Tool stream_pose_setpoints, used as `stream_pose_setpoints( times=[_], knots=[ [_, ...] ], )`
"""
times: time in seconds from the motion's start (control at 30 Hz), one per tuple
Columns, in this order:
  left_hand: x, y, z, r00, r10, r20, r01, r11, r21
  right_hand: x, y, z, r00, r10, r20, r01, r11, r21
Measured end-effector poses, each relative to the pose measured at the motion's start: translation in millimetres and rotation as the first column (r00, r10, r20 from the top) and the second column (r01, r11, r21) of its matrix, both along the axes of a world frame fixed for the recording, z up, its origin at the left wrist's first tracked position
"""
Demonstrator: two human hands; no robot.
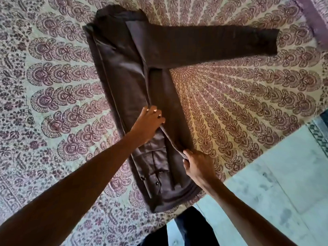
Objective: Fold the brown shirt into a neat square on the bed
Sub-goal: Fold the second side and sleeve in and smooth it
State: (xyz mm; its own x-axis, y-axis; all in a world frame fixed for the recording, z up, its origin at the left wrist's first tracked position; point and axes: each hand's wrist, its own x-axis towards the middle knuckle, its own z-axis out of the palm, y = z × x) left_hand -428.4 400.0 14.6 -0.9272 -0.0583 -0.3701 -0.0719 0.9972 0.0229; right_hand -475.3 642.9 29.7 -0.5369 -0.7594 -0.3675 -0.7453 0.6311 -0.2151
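Note:
The brown shirt [127, 73] lies on the bed as a long narrow strip running from the far left down toward me, its sides folded inward. One long sleeve [221, 43] sticks out flat to the right near the far end. My left hand [148, 124] rests on the middle of the strip, fingers curled on the edge of the folded-in right panel. My right hand [197, 165] pinches that same folded edge nearer the hem, where buttons show.
A patterned maroon and cream bedsheet [239, 103] covers the bed. The bed's edge runs diagonally at the lower right, with pale floor tiles [276, 183] beyond it. My dark trousers [191, 229] show at the bottom. A purple cloth [317, 20] lies at the top right corner.

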Motion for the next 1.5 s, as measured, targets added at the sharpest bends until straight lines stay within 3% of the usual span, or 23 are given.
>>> stream_pose_setpoints(
  times=[0.17, 0.37, 0.43, 0.5, 0.63, 0.77, 0.83, 0.93, 1.0, 1.13, 1.23, 1.37, 1.5],
  knots=[
    [22.2, 38.4, 1.5, 0.997, -0.081, -0.005, 0.081, 0.995, -0.061, 40.4, 27.5, 0.6, 0.993, 0.1, 0.06, -0.099, 0.995, -0.017],
    [53.6, 66.1, -0.5, 0.996, -0.011, -0.084, 0.004, 0.997, -0.078, 82.1, 52.6, -5.3, 0.971, 0.179, 0.161, -0.171, 0.983, -0.061],
    [65.2, 74.4, -3.3, 0.992, 0.07, -0.11, -0.071, 0.997, -0.008, 86.5, 66.0, -9.3, 0.973, 0.185, 0.138, -0.174, 0.981, -0.086],
    [75.4, 85.9, -3.8, 0.973, 0.202, -0.116, -0.189, 0.975, 0.113, 83.1, 79.7, -11.0, 0.992, 0.082, 0.098, -0.074, 0.994, -0.078],
    [86.9, 108.0, -6.9, 0.892, 0.444, -0.081, -0.399, 0.86, 0.318, 64.5, 105.2, -16.4, 0.957, -0.266, 0.114, 0.27, 0.963, -0.018],
    [88.8, 127.7, -14.2, 0.696, 0.716, -0.063, -0.574, 0.606, 0.55, 51.8, 116.6, -18.1, 0.929, -0.307, 0.205, 0.322, 0.946, -0.041],
    [86.2, 133.6, -14.9, 0.553, 0.833, 0.015, -0.669, 0.433, 0.604, 49.6, 119.9, -17.9, 0.929, -0.319, 0.186, 0.335, 0.941, -0.058],
    [84.6, 139.7, -17.9, 0.459, 0.883, 0.102, -0.715, 0.299, 0.632, 58.1, 133.7, -17.2, 0.913, -0.366, 0.183, 0.387, 0.917, -0.094],
    [86.9, 143.2, -20.6, 0.446, 0.88, 0.163, -0.747, 0.265, 0.61, 68.0, 144.8, -16.3, 0.891, -0.41, 0.194, 0.433, 0.897, -0.093],
    [92.3, 151.4, -24.7, 0.543, 0.822, 0.173, -0.736, 0.366, 0.57, 73.1, 151.3, -19.2, 0.864, -0.467, 0.187, 0.476, 0.879, -0.005],
    [94.5, 153.0, -26.6, 0.555, 0.817, 0.154, -0.731, 0.391, 0.559, 70.4, 145.5, -16.9, 0.883, -0.45, 0.133, 0.452, 0.892, 0.016],
    [91.2, 158.2, -17.7, 0.379, 0.898, 0.224, -0.813, 0.207, 0.545, 66.5, 135.1, -14.1, 0.97, -0.238, 0.048, 0.242, 0.966, -0.09],
    [89.1, 163.6, -10.7, 0.279, 0.925, 0.258, -0.838, 0.104, 0.536, 60.9, 134.9, -21.6, 0.998, -0.069, -0.003, 0.069, 0.997, -0.025]
  ],
)
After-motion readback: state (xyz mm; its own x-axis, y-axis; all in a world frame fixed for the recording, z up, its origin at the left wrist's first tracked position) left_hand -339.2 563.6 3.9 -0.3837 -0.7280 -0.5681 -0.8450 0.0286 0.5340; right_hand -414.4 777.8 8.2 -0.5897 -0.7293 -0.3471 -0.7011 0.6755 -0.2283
